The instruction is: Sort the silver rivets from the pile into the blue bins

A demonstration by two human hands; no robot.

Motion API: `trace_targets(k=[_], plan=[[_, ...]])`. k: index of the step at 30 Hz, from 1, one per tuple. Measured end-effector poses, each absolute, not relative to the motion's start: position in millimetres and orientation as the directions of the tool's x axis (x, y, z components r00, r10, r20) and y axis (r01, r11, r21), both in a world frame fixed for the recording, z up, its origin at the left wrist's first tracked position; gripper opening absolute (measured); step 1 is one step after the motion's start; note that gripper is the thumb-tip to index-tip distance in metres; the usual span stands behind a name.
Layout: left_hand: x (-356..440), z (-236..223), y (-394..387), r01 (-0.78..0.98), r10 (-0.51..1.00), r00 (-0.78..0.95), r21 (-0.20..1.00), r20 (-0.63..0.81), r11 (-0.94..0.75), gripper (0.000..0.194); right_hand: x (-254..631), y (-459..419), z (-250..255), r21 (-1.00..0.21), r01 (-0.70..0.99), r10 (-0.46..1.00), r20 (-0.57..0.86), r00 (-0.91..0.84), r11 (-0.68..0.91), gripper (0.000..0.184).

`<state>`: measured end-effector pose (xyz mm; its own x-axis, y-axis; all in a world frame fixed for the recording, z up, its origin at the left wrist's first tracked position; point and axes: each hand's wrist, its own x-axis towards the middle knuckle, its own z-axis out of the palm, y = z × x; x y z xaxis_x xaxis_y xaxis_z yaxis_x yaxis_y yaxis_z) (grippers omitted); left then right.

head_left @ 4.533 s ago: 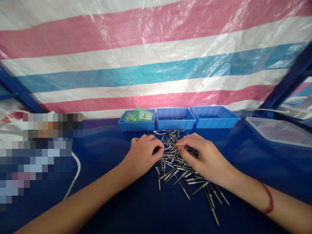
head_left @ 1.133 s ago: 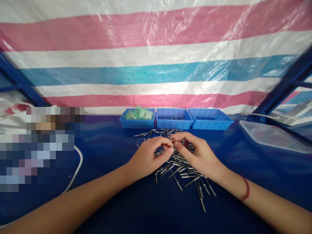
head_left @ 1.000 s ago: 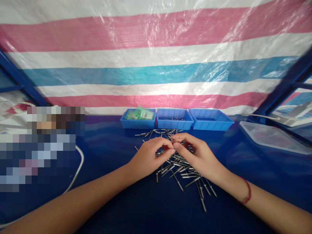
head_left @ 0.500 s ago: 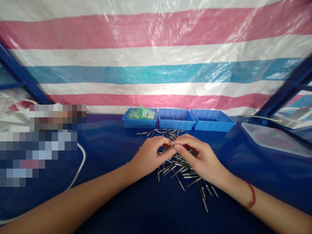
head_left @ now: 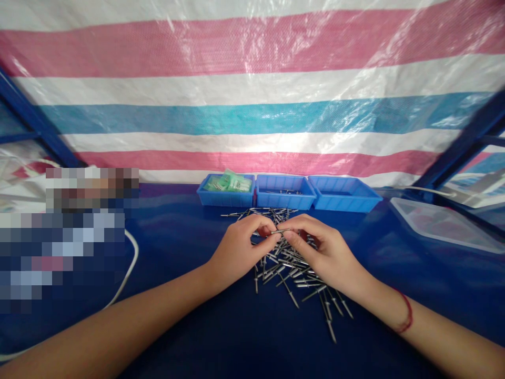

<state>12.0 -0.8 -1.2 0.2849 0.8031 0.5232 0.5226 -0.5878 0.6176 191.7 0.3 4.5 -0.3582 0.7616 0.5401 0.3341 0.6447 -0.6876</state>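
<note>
A single silvery blind rivet (head_left: 280, 231) lies sideways between my two hands, its ends pinched by the fingertips. My left hand (head_left: 240, 245) closes thumb and forefinger at its left end. At the other end, the thumb and forefinger of my right hand (head_left: 321, 245) are pressed together on it. Beneath and around both hands spreads a loose heap of blind rivets (head_left: 292, 266) on the blue table (head_left: 189, 337). Part of the heap is hidden by my hands.
Three blue bins stand in a row behind the heap: the left bin (head_left: 224, 199) holds green-tinted packets (head_left: 231, 182), the middle bin (head_left: 284, 201) some rivets, the right bin (head_left: 345, 203) shows none. A clear plastic lid (head_left: 445, 226) lies right. A white cable (head_left: 134, 258) runs left.
My hands have drawn slightly apart at the fingertips, and the rivet between them now shows along its length. The heap and bins look the same.
</note>
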Motion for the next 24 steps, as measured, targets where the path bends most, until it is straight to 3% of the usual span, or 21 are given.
trace_targets(k=[11, 15, 18, 21, 24], plan=[[12, 0, -4, 0.503, 0.717, 0.257, 0.544, 0.648, -0.672, 0.007, 194, 6, 2, -0.56, 0.451, 0.718, 0.523, -0.459, 0.695, 0.018], [11, -3, -2, 0.497, 0.722, 0.248, 0.555, 0.646, -0.667, 0.009, 193, 4, 2, -0.546, 0.474, 0.723, 0.547, -0.422, 0.69, 0.013], [11, -5, -1, 0.491, 0.743, 0.238, 0.583, 0.625, -0.647, 0.022, 197, 8, 3, -0.542, 0.488, 0.726, 0.573, -0.381, 0.684, 0.012], [12, -6, 0, 0.483, 0.753, 0.231, 0.599, 0.616, -0.638, 0.034, 209, 23, 6, -0.455, 0.596, 0.704, 0.65, -0.286, 0.662, 0.016], [12, -7, 0, 0.47, 0.733, 0.26, 0.581, 0.628, -0.665, 0.032, 227, 46, 7, -0.29, 0.782, 0.647, 0.741, -0.182, 0.552, 0.019]])
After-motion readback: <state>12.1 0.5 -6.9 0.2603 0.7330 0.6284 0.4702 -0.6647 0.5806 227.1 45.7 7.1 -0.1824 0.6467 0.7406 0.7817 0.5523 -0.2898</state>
